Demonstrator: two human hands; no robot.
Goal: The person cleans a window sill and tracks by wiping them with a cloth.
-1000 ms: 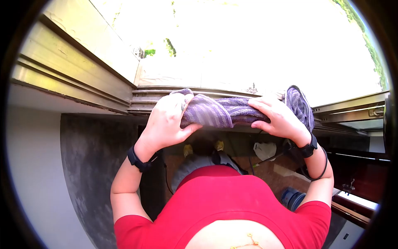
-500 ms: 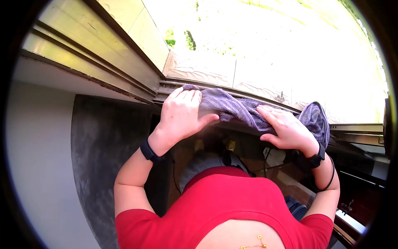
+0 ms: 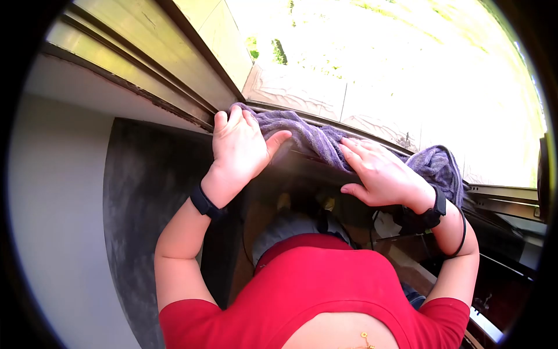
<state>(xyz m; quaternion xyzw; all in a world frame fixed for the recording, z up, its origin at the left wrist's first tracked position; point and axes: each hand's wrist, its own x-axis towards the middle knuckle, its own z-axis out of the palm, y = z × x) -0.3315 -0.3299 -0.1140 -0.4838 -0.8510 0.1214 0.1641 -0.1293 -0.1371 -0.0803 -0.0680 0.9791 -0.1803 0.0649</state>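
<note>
A purple-grey striped towel (image 3: 317, 139) lies twisted along the window's bottom track, its left end pushed into the frame corner. On that left end rests my left hand (image 3: 237, 145), fingers slightly spread and thumb held away from the cloth. My right hand (image 3: 388, 174) lies flat over the towel's middle, fingers stretched out and thumb apart below it. Right of this hand the towel bunches into a loose heap. Both wrists carry dark bands.
At the left a metal window frame (image 3: 157, 58) rises beside a pale wall (image 3: 52, 215). Beyond the track is a tiled outer ledge (image 3: 296, 90) in bright light. Metal rails (image 3: 505, 195) run on at the right. Below stands a dark panel (image 3: 157, 221).
Both hands have slid left along the track with the towel, whose left end has reached the frame corner. The view has shifted slightly.
</note>
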